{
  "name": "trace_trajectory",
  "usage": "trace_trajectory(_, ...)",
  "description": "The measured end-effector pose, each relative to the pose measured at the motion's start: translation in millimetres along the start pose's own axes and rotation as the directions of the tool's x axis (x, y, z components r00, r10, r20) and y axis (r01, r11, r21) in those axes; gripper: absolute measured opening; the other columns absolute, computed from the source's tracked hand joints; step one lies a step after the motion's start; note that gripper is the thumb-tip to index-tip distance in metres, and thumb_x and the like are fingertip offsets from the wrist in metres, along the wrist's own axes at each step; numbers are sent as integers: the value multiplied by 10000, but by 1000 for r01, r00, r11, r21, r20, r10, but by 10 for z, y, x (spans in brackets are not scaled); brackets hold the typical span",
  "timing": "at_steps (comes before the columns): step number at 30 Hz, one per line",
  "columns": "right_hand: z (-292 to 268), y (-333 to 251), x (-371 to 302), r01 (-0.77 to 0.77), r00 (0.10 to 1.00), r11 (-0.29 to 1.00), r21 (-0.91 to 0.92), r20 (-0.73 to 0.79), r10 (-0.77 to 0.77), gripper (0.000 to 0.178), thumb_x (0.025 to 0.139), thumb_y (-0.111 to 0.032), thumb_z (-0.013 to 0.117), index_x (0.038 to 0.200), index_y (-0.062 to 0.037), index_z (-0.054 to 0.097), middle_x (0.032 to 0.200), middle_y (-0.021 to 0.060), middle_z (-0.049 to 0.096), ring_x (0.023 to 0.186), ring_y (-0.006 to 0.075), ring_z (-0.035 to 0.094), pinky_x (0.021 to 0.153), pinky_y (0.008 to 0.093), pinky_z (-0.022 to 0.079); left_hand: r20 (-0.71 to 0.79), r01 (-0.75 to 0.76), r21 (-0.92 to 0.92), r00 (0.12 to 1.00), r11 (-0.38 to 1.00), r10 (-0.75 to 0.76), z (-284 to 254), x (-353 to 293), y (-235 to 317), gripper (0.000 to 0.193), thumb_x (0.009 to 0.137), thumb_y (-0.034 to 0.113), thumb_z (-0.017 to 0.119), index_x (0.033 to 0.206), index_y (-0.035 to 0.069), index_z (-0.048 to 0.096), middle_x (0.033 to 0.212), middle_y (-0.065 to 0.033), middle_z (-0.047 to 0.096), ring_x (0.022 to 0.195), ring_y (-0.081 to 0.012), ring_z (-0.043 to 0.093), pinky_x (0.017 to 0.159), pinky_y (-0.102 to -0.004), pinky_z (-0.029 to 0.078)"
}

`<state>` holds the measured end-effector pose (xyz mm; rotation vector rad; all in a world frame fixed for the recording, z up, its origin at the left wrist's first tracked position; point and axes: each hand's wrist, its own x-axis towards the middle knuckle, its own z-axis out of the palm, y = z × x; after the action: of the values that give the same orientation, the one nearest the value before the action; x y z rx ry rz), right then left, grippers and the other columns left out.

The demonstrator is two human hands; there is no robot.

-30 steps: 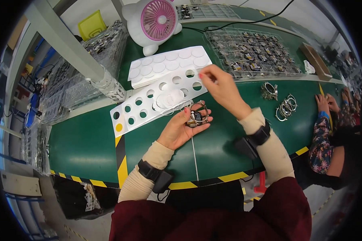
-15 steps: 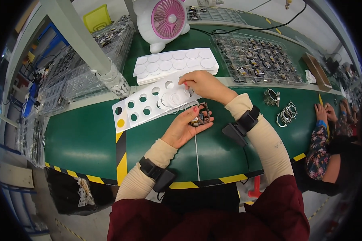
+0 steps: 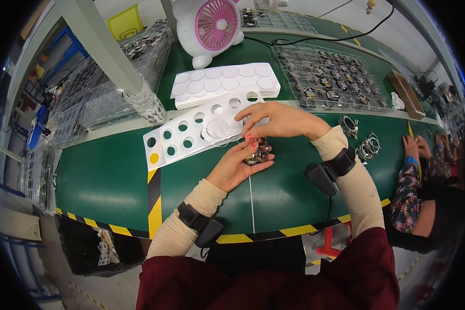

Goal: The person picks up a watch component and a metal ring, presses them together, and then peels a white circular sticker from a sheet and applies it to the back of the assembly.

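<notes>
My left hand (image 3: pixel 237 164), palm up, holds a round metal frame with small electronic parts (image 3: pixel 258 154) between thumb and fingers. My right hand (image 3: pixel 279 120) is closed just above it, fingers bent down and fingertips close to the left thumb; whatever it pinches is too small to make out. Under and beside the fingertips lies a white sheet with rows of round holes (image 3: pixel 160 155). Several loose thin discs and rings (image 3: pixel 221 128) are heaped on that sheet.
Behind lies a stack of white sheets with round cut-outs (image 3: pixel 225 80). A white and pink fan (image 3: pixel 212 31) stands beyond. Clear trays of electronic parts (image 3: pixel 336 77) sit at back right. Metal rings (image 3: pixel 368 148) lie to the right, near a co-worker's hands (image 3: pixel 417 146).
My right hand has moved from over the holed sheet back and down toward my left hand, its forearm shifting right. The sheet's upper right holes now show. My left hand has stayed put.
</notes>
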<state>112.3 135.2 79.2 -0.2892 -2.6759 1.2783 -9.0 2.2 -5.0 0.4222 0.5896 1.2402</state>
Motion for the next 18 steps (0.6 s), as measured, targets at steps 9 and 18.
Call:
trace_trajectory(9, 72, -139, -28, -195, 968, 979, -56, 152, 202, 113, 768, -91, 608, 808, 12, 632, 1010, 75, 611, 926, 211, 563, 806, 305, 445, 18, 20, 5, 1000, 1000, -20, -5, 24, -18, 319, 906, 136, 529, 1173, -18, 447, 1109, -144, 534, 1019, -277, 564, 929, -413, 473)
trace_trajectory(18, 120, -16, 295, -70, 980, 996, 63, -181, 80, 141, 788, -26, 559, 922, -3, 598, 823, 69, 615, 769, 204, 575, 692, 294, 467, 24, 30, 21, 999, 999, -30, 1, 9, -14, 405, 914, 141, 511, 1271, -4, 386, 1170, -159, 514, 1082, -294, 537, 951, -408, 454)
